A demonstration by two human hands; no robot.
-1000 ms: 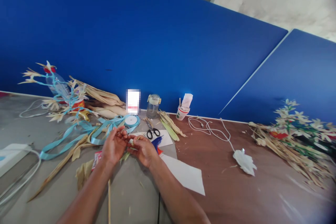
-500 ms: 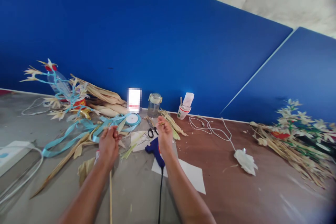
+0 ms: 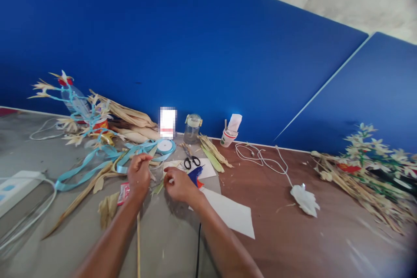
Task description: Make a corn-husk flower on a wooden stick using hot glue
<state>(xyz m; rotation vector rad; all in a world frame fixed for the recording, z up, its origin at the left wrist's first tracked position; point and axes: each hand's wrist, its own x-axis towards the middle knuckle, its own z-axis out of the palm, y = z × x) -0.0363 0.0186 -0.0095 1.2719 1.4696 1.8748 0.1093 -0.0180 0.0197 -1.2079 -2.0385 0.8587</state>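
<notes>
My left hand (image 3: 139, 177) is closed in a pinch, and a pale strip of corn husk (image 3: 153, 151) sticks out past its fingertips. Just to its right, my right hand (image 3: 178, 184) is closed with thumb and fingers bent together; whatever lies between them is too small to make out. The two hands are apart. Partly hidden behind my right wrist is a blue glue gun (image 3: 195, 175) with an orange trigger. Black-handled scissors (image 3: 191, 162) rest beyond it on white paper. A spool of light blue ribbon (image 3: 165, 146) lies past my left hand.
Blue-wrapped husk flowers (image 3: 86, 117), a plastic bottle (image 3: 76, 102) and dried husks (image 3: 130, 121) crowd the left back. A glass jar (image 3: 192, 129) and paper cup (image 3: 228, 137) stand by the blue partition (image 3: 208, 52). White cable (image 3: 260, 156) and more flowers (image 3: 368, 152) lie right.
My right hand has come left and down from above the glue gun towards my left hand, uncovering the scissors. My left hand has barely moved.
</notes>
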